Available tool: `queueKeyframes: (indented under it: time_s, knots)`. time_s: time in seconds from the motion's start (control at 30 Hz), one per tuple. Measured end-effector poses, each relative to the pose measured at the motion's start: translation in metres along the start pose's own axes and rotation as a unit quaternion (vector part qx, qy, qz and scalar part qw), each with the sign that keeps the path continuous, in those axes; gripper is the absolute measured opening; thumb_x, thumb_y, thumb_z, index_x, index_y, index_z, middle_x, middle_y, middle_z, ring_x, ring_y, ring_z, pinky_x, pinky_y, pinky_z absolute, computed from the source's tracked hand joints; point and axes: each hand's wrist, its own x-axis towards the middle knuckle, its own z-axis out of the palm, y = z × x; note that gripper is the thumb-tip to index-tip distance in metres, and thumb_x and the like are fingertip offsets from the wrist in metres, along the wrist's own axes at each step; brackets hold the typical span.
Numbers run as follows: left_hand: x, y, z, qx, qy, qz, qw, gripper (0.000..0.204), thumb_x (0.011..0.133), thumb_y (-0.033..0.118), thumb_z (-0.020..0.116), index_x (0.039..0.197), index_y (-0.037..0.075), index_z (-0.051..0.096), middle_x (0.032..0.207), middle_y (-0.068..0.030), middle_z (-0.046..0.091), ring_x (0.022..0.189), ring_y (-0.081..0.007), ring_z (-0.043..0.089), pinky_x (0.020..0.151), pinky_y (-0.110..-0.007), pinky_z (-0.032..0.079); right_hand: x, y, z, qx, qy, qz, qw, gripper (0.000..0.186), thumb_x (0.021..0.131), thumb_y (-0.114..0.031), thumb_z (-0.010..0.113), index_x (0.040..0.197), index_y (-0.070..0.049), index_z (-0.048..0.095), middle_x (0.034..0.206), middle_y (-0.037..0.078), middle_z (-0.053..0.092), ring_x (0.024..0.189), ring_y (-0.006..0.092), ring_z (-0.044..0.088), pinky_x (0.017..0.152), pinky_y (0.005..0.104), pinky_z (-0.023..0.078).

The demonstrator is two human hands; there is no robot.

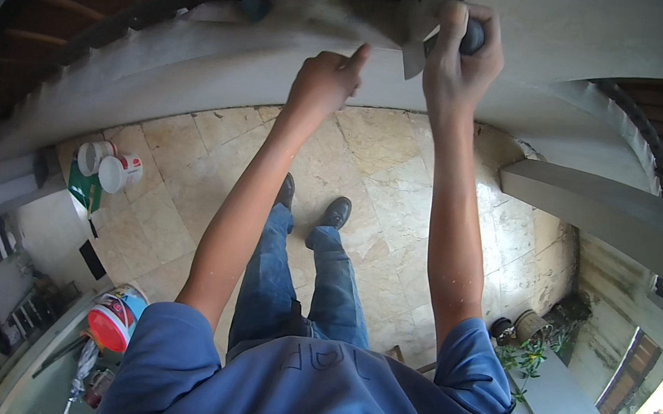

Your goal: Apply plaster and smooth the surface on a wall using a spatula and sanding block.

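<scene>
My right hand (464, 67) is raised at the top, wrapped round the dark handle of a putty knife (413, 59). The knife's flat metal blade points left, near the pale wall surface (286, 59). To its left my left hand (326, 79) is raised too, close to the same surface. Its fingers are curled and one digit sticks up; what they hold, if anything, is hidden. A gap separates the left hand from the blade.
White buckets (120, 172) stand on a green piece at the left of the tiled floor (211, 143). A paint pail (113, 318) sits lower left, beside a folded umbrella (84, 367). A grey beam (611, 214) juts in at right, above potted plants (530, 359).
</scene>
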Motion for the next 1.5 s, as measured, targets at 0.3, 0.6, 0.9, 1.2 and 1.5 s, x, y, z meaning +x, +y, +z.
queueKeyframes:
  time_s: [0.3, 0.6, 0.9, 1.2, 1.5]
  knots:
    - [-0.098, -0.283, 0.013, -0.244, 0.173, -0.233, 0.925, 0.047, 0.090, 0.045, 0.040, 0.062, 0.008, 0.047, 0.048, 0.0021, 0.041, 0.034, -0.0077, 0.035, 0.032, -0.023, 0.026, 0.034, 0.003, 0.030, 0.121, -0.132, 0.062, 0.982, 0.025, 0.083, -0.015, 0.061, 0.064, -0.004, 0.049, 0.050, -0.004, 0.041, 0.044, 0.0028, 0.036, 0.040, 0.0200, 0.022]
    - [-0.164, -0.339, 0.048, -0.379, 0.239, -0.325, 0.833, 0.045, 0.090, 0.044, 0.042, 0.073, 0.004, 0.051, 0.055, -0.0012, 0.046, 0.032, -0.0083, 0.035, 0.030, -0.023, 0.026, 0.034, 0.023, 0.053, -0.126, -0.115, -0.061, 0.983, 0.038, 0.085, -0.023, 0.057, 0.056, 0.001, 0.055, 0.044, -0.004, 0.042, 0.042, 0.0023, 0.034, 0.039, 0.0216, 0.023]
    - [-0.142, -0.305, 0.033, -0.361, 0.215, -0.266, 0.868, 0.047, 0.091, 0.044, 0.038, 0.073, 0.002, 0.051, 0.054, -0.0010, 0.045, 0.033, -0.0076, 0.037, 0.031, -0.023, 0.028, 0.016, 0.004, 0.055, -0.218, -0.055, -0.136, 0.965, 0.031, 0.082, -0.013, 0.055, 0.054, 0.000, 0.052, 0.045, 0.015, 0.045, 0.038, 0.0120, 0.039, 0.039, 0.0280, 0.034]
    - [-0.141, -0.325, 0.022, -0.348, 0.246, -0.279, 0.860, 0.046, 0.091, 0.044, 0.037, 0.074, 0.003, 0.049, 0.054, -0.0008, 0.044, 0.033, -0.0073, 0.035, 0.031, -0.022, 0.026, 0.018, 0.024, 0.048, -0.137, -0.054, -0.104, 0.984, 0.030, 0.082, -0.011, 0.057, 0.054, -0.001, 0.050, 0.042, 0.003, 0.040, 0.042, 0.0035, 0.035, 0.038, 0.0224, 0.031]
    - [-0.150, -0.320, 0.030, -0.359, 0.223, -0.287, 0.859, 0.046, 0.092, 0.045, 0.036, 0.075, 0.004, 0.050, 0.054, -0.0006, 0.044, 0.034, -0.0075, 0.036, 0.031, -0.023, 0.026, 0.018, 0.026, 0.063, -0.182, -0.120, -0.150, 0.964, 0.029, 0.082, -0.014, 0.059, 0.057, 0.000, 0.055, 0.046, -0.001, 0.046, 0.047, 0.0023, 0.039, 0.041, 0.0206, 0.033]
